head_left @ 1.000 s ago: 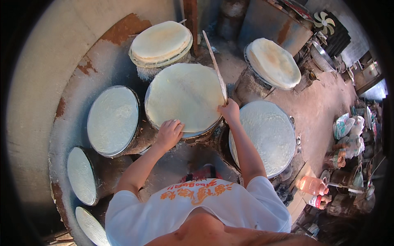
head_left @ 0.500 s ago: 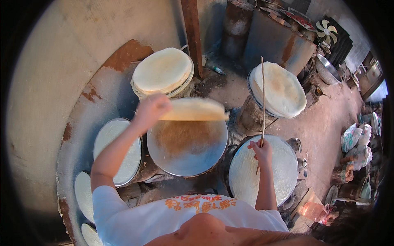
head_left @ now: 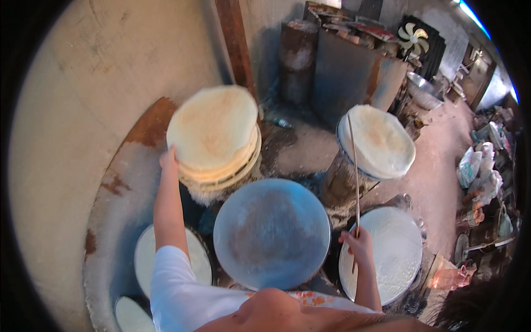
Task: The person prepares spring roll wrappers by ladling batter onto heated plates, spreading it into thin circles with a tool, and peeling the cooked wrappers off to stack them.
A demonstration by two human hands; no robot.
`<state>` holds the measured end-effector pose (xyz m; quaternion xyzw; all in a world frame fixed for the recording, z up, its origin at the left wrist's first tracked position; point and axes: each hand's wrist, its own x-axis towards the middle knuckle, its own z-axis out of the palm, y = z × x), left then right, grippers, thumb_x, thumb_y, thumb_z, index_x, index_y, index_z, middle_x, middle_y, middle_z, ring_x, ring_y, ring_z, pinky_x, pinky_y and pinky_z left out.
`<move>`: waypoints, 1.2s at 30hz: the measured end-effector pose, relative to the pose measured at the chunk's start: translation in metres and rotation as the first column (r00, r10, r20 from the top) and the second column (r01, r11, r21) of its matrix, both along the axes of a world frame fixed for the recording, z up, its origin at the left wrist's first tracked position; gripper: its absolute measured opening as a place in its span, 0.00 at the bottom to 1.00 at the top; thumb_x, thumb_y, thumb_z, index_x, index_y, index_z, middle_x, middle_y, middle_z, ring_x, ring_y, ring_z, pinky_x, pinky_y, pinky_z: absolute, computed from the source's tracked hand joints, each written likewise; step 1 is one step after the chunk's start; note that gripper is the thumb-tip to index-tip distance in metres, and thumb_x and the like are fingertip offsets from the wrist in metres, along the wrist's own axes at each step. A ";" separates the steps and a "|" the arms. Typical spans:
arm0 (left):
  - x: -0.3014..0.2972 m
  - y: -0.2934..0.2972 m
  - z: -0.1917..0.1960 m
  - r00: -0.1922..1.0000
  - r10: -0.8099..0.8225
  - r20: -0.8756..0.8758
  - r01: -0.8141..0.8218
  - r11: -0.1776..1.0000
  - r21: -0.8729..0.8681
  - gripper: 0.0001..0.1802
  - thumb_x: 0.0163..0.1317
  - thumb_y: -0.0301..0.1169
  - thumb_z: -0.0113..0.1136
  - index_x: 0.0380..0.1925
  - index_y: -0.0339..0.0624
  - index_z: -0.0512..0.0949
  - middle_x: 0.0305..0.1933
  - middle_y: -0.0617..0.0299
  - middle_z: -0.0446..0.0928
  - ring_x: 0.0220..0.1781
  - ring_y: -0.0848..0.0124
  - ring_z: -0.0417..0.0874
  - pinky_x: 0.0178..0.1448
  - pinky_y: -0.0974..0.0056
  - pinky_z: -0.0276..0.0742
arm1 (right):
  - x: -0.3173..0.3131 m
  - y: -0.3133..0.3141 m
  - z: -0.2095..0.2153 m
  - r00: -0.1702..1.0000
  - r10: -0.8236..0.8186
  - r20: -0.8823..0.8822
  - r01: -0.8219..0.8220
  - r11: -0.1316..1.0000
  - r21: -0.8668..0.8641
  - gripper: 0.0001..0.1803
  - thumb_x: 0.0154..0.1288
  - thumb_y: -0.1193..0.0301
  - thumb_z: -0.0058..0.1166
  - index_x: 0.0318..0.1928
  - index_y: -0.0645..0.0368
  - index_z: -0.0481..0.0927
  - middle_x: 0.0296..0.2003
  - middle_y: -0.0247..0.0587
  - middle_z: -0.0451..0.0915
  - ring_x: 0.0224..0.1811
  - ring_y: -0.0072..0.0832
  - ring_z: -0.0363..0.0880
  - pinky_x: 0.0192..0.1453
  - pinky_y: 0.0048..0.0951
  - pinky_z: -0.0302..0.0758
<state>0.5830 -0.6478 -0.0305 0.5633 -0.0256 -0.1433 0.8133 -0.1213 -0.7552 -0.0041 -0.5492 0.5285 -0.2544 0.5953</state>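
My left hand (head_left: 169, 159) pinches the near left edge of a thin round flatbread (head_left: 213, 127), which lies over a stack of flatbreads (head_left: 243, 166) on a round rack; most fingers are hidden by the flatbread. In my right hand (head_left: 359, 244) is a long thin wooden stick (head_left: 353, 160), gripped near its lower end and pointing away from me. Below that hand sits a round griddle coated with pale batter (head_left: 390, 271). The bare dark griddle (head_left: 271, 235) lies between my arms.
A second flatbread stack (head_left: 381, 141) stands on a stand at the right. More batter-covered griddles (head_left: 145, 260) line the left side. Behind are a rusty post (head_left: 235, 47), a metal drum (head_left: 298, 63), a fan (head_left: 414, 39) and a metal basin (head_left: 425, 91). Plastic bags (head_left: 470, 166) lie far right.
The flatbread has left the middle griddle and moved away and left onto the left stack, carried by my left hand. My right hand keeps the stick over the right griddle. The view has shifted.
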 end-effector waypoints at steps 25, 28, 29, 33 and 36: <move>-0.403 0.363 0.008 0.939 -0.225 0.259 -0.154 0.398 0.904 0.22 0.56 0.41 0.61 0.48 0.41 0.76 0.42 0.53 0.76 0.44 0.61 0.79 0.51 0.59 0.74 | 0.175 0.146 0.009 0.521 0.833 -0.185 -0.792 0.391 -0.469 0.19 0.57 0.72 0.61 0.50 0.59 0.79 0.31 0.47 0.80 0.29 0.28 0.77 0.38 0.29 0.75; -0.485 0.502 0.025 0.927 0.024 0.373 -0.369 0.225 0.902 0.18 0.55 0.36 0.62 0.45 0.41 0.80 0.43 0.53 0.78 0.43 0.61 0.81 0.49 0.59 0.77 | 0.194 0.260 -0.023 0.115 0.984 -0.133 -0.765 0.002 -0.644 0.18 0.58 0.76 0.59 0.51 0.61 0.78 0.38 0.46 0.83 0.37 0.27 0.81 0.42 0.26 0.76; -0.518 0.539 0.037 0.947 0.172 0.273 -0.305 0.200 0.931 0.19 0.54 0.34 0.63 0.46 0.41 0.79 0.45 0.53 0.78 0.45 0.61 0.81 0.49 0.61 0.77 | 0.191 0.301 -0.025 0.024 0.986 -0.166 -0.794 -0.082 -0.602 0.19 0.56 0.76 0.60 0.50 0.60 0.79 0.41 0.49 0.82 0.41 0.32 0.83 0.45 0.29 0.77; -0.637 0.733 0.008 0.769 0.441 0.463 -0.441 -0.157 0.883 0.17 0.52 0.32 0.60 0.44 0.43 0.80 0.43 0.53 0.76 0.45 0.56 0.78 0.49 0.57 0.75 | 0.179 0.461 -0.020 -0.068 0.953 -0.295 -0.603 -0.275 -0.749 0.18 0.54 0.70 0.63 0.47 0.56 0.81 0.34 0.48 0.81 0.35 0.42 0.80 0.39 0.39 0.76; -0.699 0.823 -0.017 0.595 0.646 0.478 -0.376 -0.302 0.876 0.15 0.54 0.30 0.61 0.44 0.47 0.80 0.43 0.55 0.76 0.47 0.59 0.79 0.50 0.58 0.75 | 0.179 0.551 -0.030 -0.103 0.903 -0.418 -0.566 -0.399 -0.722 0.18 0.54 0.66 0.63 0.47 0.50 0.81 0.30 0.46 0.79 0.32 0.43 0.80 0.36 0.41 0.76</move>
